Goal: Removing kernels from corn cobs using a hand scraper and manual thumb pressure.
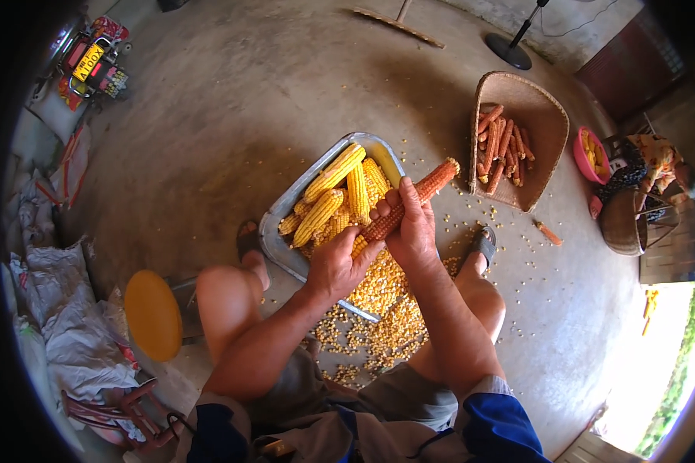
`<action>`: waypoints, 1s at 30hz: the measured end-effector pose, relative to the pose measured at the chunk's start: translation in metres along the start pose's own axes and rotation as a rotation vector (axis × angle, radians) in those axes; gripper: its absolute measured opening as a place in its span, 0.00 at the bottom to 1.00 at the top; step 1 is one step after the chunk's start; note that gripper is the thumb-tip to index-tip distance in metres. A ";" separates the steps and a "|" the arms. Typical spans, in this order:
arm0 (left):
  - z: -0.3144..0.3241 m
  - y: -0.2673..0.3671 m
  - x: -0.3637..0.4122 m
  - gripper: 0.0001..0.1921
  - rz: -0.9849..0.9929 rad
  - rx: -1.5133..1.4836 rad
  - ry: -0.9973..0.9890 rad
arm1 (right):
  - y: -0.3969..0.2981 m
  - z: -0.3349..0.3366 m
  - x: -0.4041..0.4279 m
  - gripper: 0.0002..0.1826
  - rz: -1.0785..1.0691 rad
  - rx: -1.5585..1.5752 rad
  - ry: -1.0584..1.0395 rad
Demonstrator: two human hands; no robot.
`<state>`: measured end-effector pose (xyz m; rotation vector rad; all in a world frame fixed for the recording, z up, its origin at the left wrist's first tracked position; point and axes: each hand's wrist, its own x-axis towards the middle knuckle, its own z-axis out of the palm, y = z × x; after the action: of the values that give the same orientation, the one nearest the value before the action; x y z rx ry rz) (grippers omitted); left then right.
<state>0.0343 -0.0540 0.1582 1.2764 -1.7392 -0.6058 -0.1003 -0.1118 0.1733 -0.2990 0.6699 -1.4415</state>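
Both my hands grip one maize cob [437,180], tilted up to the right over a metal tray. Most of it is bare and reddish; yellow kernels remain at its lower left end. My left hand [339,263] holds that kernel-covered end. Higher up, my right hand [410,223] wraps around the bare part, thumb along the top. Under my hands, the metal tray [278,211] carries whole yellow maize ears [335,172] at its far side and loose kernels [379,289] at its near side. More kernels [402,330] lie spilled on the floor between my legs.
A woven basket [547,144] with stripped cobs [504,139] stands at right, a loose cob [548,233] near it. Beyond are a pink basin [585,165] of maize and a seated person [657,162] by another basket [619,223]. A yellow stool [153,315] and sacks [75,312] are left.
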 end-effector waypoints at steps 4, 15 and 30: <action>0.002 0.001 0.003 0.25 -0.321 -0.223 -0.079 | -0.005 0.002 -0.001 0.09 0.001 0.024 -0.039; -0.004 -0.001 0.012 0.15 -0.908 -0.824 -0.347 | -0.043 -0.008 -0.006 0.10 -0.128 0.070 -0.053; -0.010 -0.055 -0.017 0.25 0.003 0.154 -0.141 | -0.009 -0.090 -0.052 0.11 -0.526 -1.766 -0.499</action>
<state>0.0722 -0.0565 0.1137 1.3637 -1.9344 -0.5810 -0.1601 -0.0442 0.1201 -2.2252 1.3364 -0.7566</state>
